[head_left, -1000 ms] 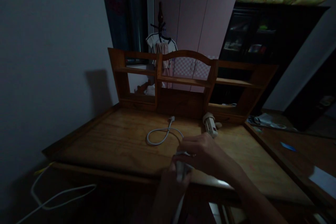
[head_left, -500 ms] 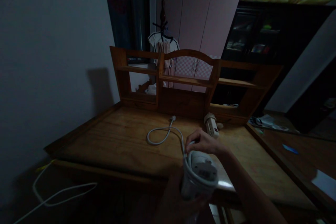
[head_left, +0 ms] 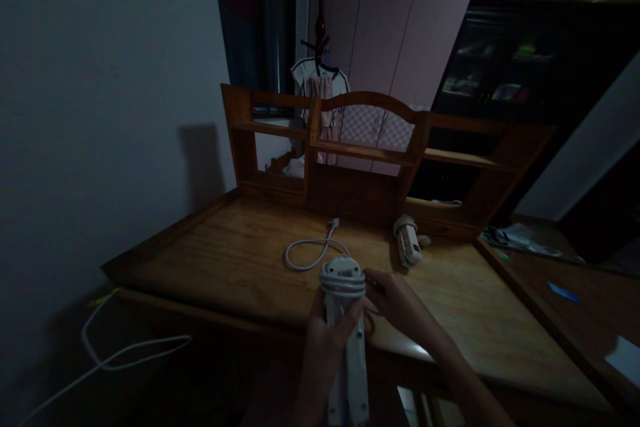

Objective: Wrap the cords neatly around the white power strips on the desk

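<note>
Dim room, wooden desk [head_left: 240,260]. Left hand [head_left: 327,327] grips power strip [head_left: 345,333] upright at near edge, long axis toward camera. Right hand [head_left: 395,297] pinches its cord [head_left: 313,253] just right of the wound top; loose loop lies beyond on desk.

left hand [head_left: 327,333] grips power strip [head_left: 346,340] | right hand [head_left: 395,300] winds cord [head_left: 313,250] | desk [head_left: 225,267]

Wooden surface [head_left: 240,260] with a shelf unit [head_left: 370,153] at its back.
A looped white cord [head_left: 310,250] lies on it just beyond the fingers [head_left: 373,278]; a small white device [head_left: 409,243] lies beyond them to the right.
</note>
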A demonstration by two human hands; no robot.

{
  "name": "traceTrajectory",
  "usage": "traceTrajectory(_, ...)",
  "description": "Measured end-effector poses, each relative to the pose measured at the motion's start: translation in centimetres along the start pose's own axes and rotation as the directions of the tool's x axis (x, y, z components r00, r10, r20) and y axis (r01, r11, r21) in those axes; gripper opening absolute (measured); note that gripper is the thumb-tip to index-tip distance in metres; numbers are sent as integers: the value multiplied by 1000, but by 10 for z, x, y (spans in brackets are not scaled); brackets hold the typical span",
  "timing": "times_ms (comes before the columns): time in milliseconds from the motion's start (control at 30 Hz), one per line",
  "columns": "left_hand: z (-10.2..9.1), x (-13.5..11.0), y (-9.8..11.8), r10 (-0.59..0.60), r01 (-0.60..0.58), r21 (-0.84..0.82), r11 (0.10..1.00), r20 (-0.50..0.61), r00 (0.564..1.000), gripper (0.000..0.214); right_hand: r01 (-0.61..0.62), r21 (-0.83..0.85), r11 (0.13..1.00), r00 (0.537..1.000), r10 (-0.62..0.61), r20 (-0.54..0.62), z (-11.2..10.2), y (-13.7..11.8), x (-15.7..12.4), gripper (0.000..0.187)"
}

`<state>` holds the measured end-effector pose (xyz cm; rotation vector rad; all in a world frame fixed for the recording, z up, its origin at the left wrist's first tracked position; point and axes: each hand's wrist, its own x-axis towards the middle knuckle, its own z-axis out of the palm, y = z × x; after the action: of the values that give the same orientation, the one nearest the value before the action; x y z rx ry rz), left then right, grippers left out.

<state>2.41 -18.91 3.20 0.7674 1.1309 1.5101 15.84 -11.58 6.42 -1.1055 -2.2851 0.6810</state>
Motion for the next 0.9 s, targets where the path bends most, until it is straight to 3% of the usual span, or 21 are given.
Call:
traceTrajectory(100,-7,8,2,42,-43,-17,999,-46,998,62,17,-56,998,999,-20,-49,4,-3,-5,24)
traceTrajectory(267,-14,11,6,-35,32,-65,997,-37,999,61,-16,-141,990,997,4,-83,7,-12,-9,24)
traceTrajectory(400,-17,12,6,-23,17,-75,997,-75,997,56,-30,-180,983,995,12,-101,6,-18,-12,29)
traceTrajectory(567,-20,14,-7,107,-106,55,993,-13,994,57,-40,-214,976,993,15,-117,4,-20,-14,42)
traceTrajectory(700,-18,17,-20,197,-194,172,966,1,980,58,-88,-311,946,981,28,-192,8,-16,-15,52)
traceTrajectory(900,-17,19,-27,165,-165,255,953,24,986,51,-118,-437,892,980,34,-196,12,-16,-15,54)
